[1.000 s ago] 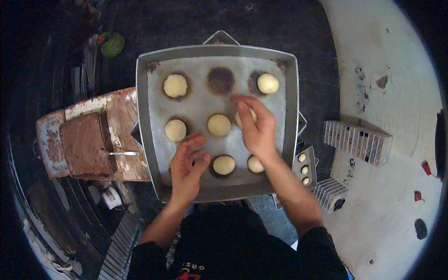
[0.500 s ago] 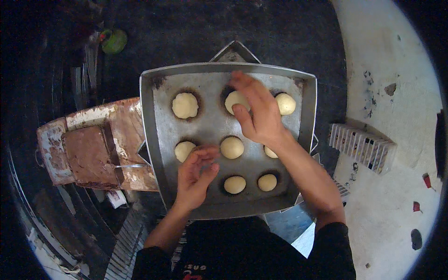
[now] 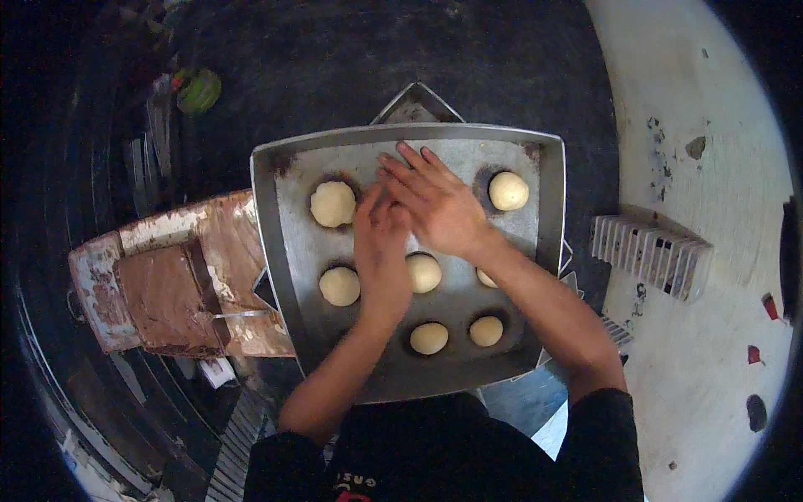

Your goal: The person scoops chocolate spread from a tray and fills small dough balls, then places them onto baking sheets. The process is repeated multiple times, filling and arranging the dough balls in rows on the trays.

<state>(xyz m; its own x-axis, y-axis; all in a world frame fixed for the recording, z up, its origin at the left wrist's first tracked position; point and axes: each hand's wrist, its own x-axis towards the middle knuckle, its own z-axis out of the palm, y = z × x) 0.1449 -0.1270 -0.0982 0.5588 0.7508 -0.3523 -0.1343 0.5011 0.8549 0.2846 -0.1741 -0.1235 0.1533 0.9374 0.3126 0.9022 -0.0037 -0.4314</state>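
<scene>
now that left hand (image 3: 384, 255) has joined right hand (image 3: 443, 207) toward tray's (image 3: 485, 136) far edge, work looks two-handed; right fingertips (image 3: 406, 151) apart, left's can't tell.

From my end I count two hands, the left hand (image 3: 385, 255) and the right hand (image 3: 443, 213), over one large metal tray (image 3: 335, 364). In it I make out seven pale dough balls (image 3: 333, 204) — one at its centre, the others near two, three, five, six, nine and ten o'clock; under the hands I can't tell. Further out I tally one brown slab (image 3: 163, 293) and one utensil (image 3: 242, 314) toward nine, one green round object (image 3: 198, 90) at ten, two red pieces (image 3: 769, 307) past three.
</scene>
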